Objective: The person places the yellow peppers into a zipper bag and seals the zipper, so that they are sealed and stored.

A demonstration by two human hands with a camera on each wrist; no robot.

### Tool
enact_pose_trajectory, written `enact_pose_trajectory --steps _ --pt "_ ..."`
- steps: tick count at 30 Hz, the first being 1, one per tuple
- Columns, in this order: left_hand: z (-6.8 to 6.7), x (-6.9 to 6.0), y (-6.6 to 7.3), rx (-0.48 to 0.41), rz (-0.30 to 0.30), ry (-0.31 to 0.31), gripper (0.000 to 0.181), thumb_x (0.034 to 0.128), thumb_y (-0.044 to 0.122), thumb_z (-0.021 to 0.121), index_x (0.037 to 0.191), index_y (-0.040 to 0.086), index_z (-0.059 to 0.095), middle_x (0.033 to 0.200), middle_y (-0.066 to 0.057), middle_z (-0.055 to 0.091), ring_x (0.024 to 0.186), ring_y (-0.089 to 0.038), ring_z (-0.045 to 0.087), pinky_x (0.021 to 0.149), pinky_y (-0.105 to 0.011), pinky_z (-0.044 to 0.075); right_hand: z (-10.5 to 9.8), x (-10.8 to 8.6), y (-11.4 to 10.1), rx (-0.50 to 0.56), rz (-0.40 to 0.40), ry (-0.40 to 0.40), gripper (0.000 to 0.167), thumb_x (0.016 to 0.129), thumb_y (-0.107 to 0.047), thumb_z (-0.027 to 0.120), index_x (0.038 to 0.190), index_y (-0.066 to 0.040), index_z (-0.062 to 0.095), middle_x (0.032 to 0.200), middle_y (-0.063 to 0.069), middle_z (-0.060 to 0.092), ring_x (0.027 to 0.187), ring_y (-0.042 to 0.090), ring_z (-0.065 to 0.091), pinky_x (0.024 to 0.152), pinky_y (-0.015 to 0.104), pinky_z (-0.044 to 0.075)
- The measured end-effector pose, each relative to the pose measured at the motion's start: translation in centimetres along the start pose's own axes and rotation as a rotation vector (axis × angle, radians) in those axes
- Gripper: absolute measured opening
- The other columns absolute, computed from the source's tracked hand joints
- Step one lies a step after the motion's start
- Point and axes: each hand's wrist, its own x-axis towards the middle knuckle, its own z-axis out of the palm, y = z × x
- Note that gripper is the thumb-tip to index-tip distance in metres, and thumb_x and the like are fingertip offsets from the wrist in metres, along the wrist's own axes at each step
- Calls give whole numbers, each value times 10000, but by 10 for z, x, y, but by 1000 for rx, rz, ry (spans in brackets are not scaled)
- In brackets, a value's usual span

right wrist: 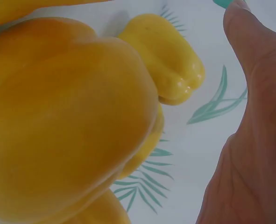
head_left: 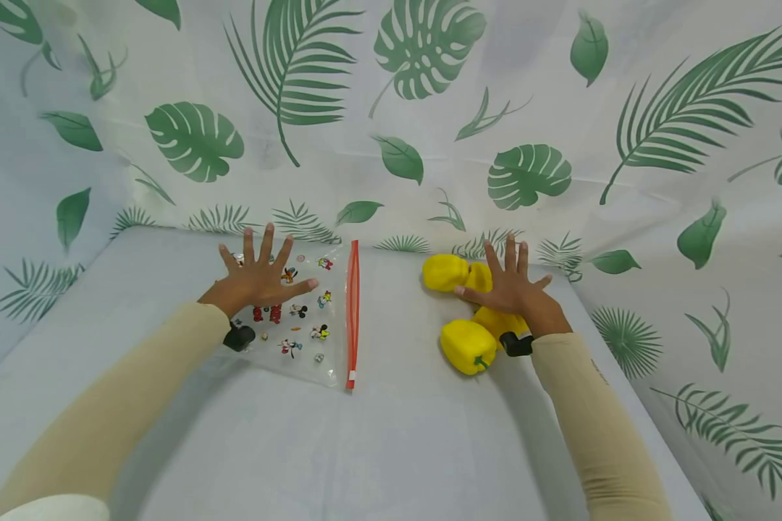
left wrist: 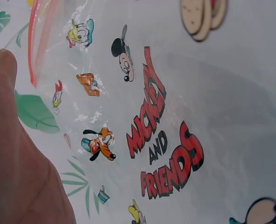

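My left hand [head_left: 258,279] is spread, fingers straight, over a clear plastic zip bag [head_left: 309,365]. The bag lies flat, printed with cartoon figures and red lettering, its red zip edge [head_left: 352,311] toward the middle of the table. In the left wrist view the bag's print [left wrist: 149,116] fills most of the picture, with the thumb side of the hand at left. My right hand [head_left: 513,288] is likewise spread, above several yellow bell peppers [head_left: 468,347], and partly hides them. Seen from the right wrist, one large pepper [right wrist: 67,121] is close; a smaller one [right wrist: 163,58] sits beyond.
A pale cloth covers the table [head_left: 391,449]. Behind and at both sides hangs a white sheet [head_left: 339,166] with green leaf prints, meeting the table's back edge just past the bag and peppers. A black wrist camera [head_left: 239,336] sits below the left hand.
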Motion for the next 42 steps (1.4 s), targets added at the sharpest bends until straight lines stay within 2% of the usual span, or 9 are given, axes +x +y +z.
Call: enact_pose_trajectory --steps 7,13,17,21,26,31,36,42 --pt "0 -6 2 21 32 42 1121 786 857 284 1563 133 -76 1541 -190 -300 1344 -489 -302 911 -771 -175 2 -2 -4 5 -49 35 1127 798 -777 449 1531 -224 -204 1464 137 -444 1325 386 -389 836 842 -91" --pt "11 -9 9 -25 103 85 1065 847 798 277 1558 86 -70 1545 -210 -277 1348 -446 -324 943 -739 -186 3 -3 -16 12 -103 84 1046 859 -649 528 1564 -194 -96 1523 169 -347 1371 391 -316 860 832 -84" --pt "16 -18 23 -65 138 101 1037 884 746 318 1552 56 -75 1549 -216 -261 1368 -431 -292 975 -719 -170 2 -3 -28 39 -132 106 861 934 -501 541 1575 -135 98 1588 190 -162 1419 385 -208 935 784 -80" --pt "28 -28 36 -89 163 114 1032 898 725 332 1546 32 -74 1563 -226 -210 1392 -425 -242 1019 -694 -130 6 -5 -42 56 -192 140 669 969 -375 558 1524 -90 317 1591 182 157 1461 361 6 1074 665 31" --pt "48 -37 50 -135 182 126 1057 885 744 324 1542 -22 10 1575 -267 -98 1421 -454 -131 1054 -681 -62 17 -8 -63 107 -261 154 539 982 -327 553 1454 -87 449 1498 126 395 1417 305 263 1120 494 225" --pt "56 -45 67 -191 189 115 1059 883 746 325 1539 -34 35 1574 -278 -63 1426 -461 -85 1072 -666 -26 29 -11 -87 129 -368 198 472 980 -292 568 1392 -66 525 1392 109 522 1291 284 454 1066 441 349" --pt "63 -47 79 -226 175 111 1080 869 750 360 1539 -31 34 1576 -273 -57 1429 -461 -67 1079 -666 74 49 -8 -115 189 -442 195 449 957 -269 610 1374 -111 559 1343 77 580 1250 250 512 1029 421 398" --pt "74 -46 86 -223 170 106 1136 829 809 322 1538 -36 52 1575 -280 -25 1425 -482 -13 1062 -687 105 77 0 -138 287 -490 119 461 962 -252 604 1405 -142 542 1367 39 566 1257 222 514 1035 415 392"
